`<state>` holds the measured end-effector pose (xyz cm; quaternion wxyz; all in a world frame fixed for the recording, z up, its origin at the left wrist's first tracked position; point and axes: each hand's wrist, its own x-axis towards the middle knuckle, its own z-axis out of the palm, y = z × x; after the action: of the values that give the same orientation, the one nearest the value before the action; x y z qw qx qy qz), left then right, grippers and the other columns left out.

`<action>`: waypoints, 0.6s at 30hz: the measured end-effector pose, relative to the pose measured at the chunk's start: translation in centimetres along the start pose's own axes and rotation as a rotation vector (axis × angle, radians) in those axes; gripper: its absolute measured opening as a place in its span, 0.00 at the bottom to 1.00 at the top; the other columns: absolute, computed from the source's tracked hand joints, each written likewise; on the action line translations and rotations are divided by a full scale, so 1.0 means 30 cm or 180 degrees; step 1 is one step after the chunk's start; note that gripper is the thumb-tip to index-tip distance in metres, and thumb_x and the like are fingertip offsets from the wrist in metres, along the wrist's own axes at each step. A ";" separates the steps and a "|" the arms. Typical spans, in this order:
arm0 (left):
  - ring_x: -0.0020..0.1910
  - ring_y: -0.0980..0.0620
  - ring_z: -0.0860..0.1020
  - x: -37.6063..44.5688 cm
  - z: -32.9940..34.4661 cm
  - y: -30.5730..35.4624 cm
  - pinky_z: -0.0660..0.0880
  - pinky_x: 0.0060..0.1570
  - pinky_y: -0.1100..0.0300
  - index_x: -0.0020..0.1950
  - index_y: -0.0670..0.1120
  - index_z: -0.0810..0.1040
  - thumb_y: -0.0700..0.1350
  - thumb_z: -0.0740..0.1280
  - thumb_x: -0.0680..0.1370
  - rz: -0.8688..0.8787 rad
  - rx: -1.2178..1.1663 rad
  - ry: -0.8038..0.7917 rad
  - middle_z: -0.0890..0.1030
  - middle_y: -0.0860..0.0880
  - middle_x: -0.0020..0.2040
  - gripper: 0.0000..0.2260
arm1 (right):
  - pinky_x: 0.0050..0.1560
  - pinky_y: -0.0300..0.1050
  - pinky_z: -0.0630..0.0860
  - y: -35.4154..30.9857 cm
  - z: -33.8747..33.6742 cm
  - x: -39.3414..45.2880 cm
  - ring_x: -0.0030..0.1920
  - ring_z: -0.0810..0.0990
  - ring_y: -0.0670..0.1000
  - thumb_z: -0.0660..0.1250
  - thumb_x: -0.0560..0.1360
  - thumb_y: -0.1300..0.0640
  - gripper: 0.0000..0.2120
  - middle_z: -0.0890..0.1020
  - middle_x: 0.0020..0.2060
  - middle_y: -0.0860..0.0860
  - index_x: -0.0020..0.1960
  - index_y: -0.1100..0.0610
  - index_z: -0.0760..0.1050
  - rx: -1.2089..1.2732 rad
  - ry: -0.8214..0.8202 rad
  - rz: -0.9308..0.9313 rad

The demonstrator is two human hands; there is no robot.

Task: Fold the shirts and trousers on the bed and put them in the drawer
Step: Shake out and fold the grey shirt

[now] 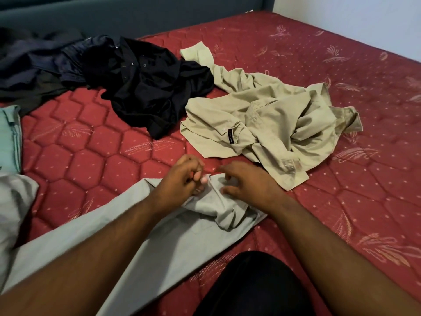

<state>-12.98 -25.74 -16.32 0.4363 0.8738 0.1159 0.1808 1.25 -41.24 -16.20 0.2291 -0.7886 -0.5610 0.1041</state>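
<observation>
A pale grey-green garment [141, 233] lies stretched across the near part of the red mattress [86, 142], its far end bunched up. My left hand [184, 176] pinches that bunched end with curled fingers. My right hand [248, 179] hovers over the same end, fingers bent and spread, thumb touching the cloth. A crumpled beige shirt [262, 119] lies just beyond my hands. A black shirt [148, 87] sits in a heap behind it to the left.
Dark navy clothes [41, 62] are piled at the back left by the grey headboard [136, 12]. A folded teal cloth [10, 135] and a white cloth [13, 201] lie at the left edge. My dark-clad knee [255, 283] is at the bottom.
</observation>
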 end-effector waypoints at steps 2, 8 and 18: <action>0.48 0.53 0.76 -0.014 0.010 -0.004 0.79 0.45 0.61 0.38 0.45 0.70 0.25 0.64 0.73 -0.0097 -0.0142 0.0224 0.72 0.47 0.50 0.15 | 0.45 0.46 0.76 -0.051 0.042 0.019 0.46 0.79 0.48 0.69 0.73 0.54 0.19 0.82 0.46 0.46 0.63 0.43 0.74 0.0166 -0.0100 0.0047; 0.43 0.52 0.75 -0.101 0.058 -0.036 0.74 0.43 0.58 0.46 0.49 0.70 0.30 0.62 0.78 -0.0966 -0.0939 0.0922 0.76 0.47 0.47 0.12 | 0.47 0.48 0.78 -0.114 0.114 0.032 0.45 0.82 0.48 0.62 0.72 0.67 0.16 0.85 0.45 0.48 0.53 0.53 0.81 0.0973 0.0270 0.0078; 0.50 0.48 0.78 -0.109 0.104 -0.038 0.79 0.46 0.53 0.43 0.46 0.67 0.25 0.60 0.76 -0.2147 -0.3366 0.1682 0.77 0.45 0.62 0.15 | 0.45 0.43 0.76 -0.149 0.187 0.058 0.41 0.77 0.46 0.72 0.71 0.59 0.07 0.79 0.41 0.49 0.49 0.52 0.83 0.1134 -0.0361 0.0055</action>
<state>-14.68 -28.50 -19.67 0.7943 0.3855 0.3808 0.2746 -4.25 -37.05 -18.82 0.3322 -0.7332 -0.5390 0.2480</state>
